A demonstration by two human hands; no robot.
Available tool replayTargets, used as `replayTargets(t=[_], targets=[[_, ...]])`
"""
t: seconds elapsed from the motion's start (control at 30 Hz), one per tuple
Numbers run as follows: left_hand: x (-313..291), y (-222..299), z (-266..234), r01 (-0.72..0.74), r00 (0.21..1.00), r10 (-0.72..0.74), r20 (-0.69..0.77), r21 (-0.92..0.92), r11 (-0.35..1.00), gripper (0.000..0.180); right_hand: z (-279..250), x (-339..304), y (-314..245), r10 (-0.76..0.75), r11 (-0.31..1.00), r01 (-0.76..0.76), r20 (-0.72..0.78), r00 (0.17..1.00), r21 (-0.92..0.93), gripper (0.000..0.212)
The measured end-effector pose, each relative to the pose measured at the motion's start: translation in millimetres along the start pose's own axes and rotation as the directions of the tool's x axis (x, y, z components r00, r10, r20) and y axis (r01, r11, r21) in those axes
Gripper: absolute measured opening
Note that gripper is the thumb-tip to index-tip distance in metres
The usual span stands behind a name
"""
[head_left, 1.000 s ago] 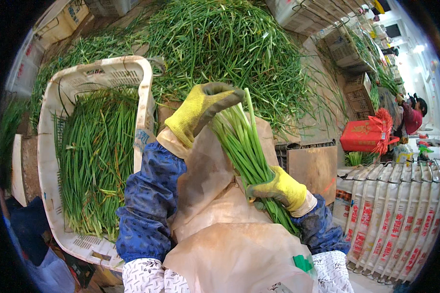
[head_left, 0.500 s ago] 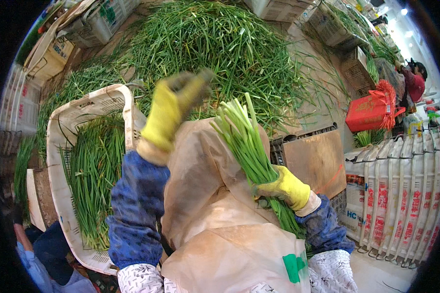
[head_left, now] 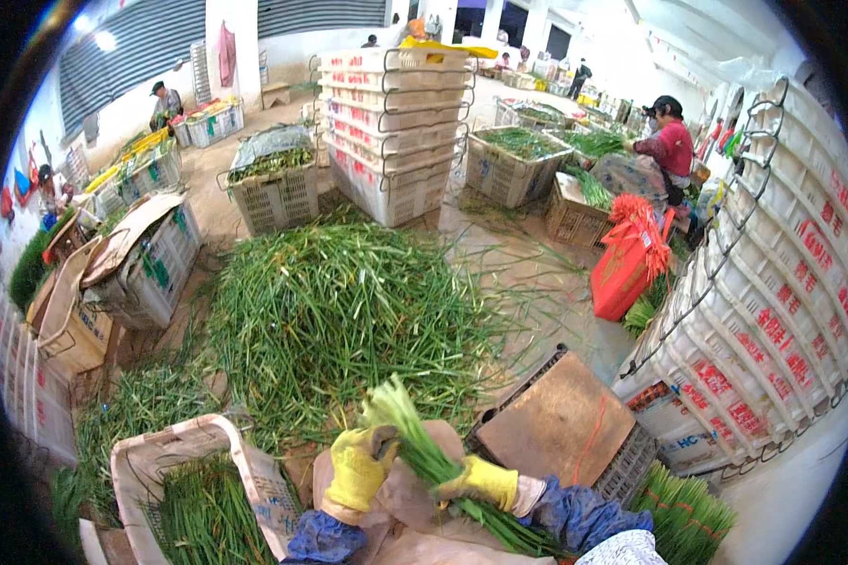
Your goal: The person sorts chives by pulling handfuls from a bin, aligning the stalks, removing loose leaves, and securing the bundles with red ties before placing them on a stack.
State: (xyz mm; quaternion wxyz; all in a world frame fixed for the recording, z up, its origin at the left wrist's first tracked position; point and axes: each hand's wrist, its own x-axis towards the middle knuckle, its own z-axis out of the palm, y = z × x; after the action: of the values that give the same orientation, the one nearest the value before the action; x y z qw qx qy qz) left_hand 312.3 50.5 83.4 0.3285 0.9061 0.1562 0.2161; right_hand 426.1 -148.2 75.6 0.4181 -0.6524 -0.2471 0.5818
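My right hand (head_left: 482,481), in a yellow glove, is wrapped round a bunch of green chives (head_left: 426,460) held slantwise over my lap. Their pale, blurred stem ends point up and away, and the leaves trail down to the right under my forearm. Beside the upper part of the bunch is my left hand (head_left: 356,471), gloved in yellow with darkened fingertips. Its fingers are curled together at the edge of the stems; whatever they pinch is too small to name. To my left stands a white crate (head_left: 128,476) holding more chives (head_left: 207,513).
A large heap of loose leaves (head_left: 339,320) spreads ahead. A brown board (head_left: 561,414) on a dark crate lies right, with banded chive bunches (head_left: 683,513) beside it. Stacked white crates (head_left: 391,141) stand beyond the heap. A red bag (head_left: 622,273) and a seated person (head_left: 667,151) are farther right.
The view has tilted up, showing more of the room. My left hand, blurred and away from the bunch before, is now beside its stems with fingers curled. My right hand keeps its hold.
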Motion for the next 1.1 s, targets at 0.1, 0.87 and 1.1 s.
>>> replayTargets(t=[0.1,0.87,1.1], targets=[[0,38,-12,-0.165,0.982,0.177,0.058,-0.169,0.972,0.015,-11,-10,-16,-0.137,0.909,0.166,-0.102,0.985,0.381,0.023],[23,24,0,-0.196,0.971,0.187,-0.151,-0.041,0.980,0.015,-6,10,-18,0.011,0.974,0.038,-0.213,0.977,0.224,0.022],[3,-66,-22,0.328,0.936,-0.336,-0.107,-0.086,0.941,0.022,-6,8,-24,-0.061,0.982,0.103,-0.249,0.967,0.157,0.027]])
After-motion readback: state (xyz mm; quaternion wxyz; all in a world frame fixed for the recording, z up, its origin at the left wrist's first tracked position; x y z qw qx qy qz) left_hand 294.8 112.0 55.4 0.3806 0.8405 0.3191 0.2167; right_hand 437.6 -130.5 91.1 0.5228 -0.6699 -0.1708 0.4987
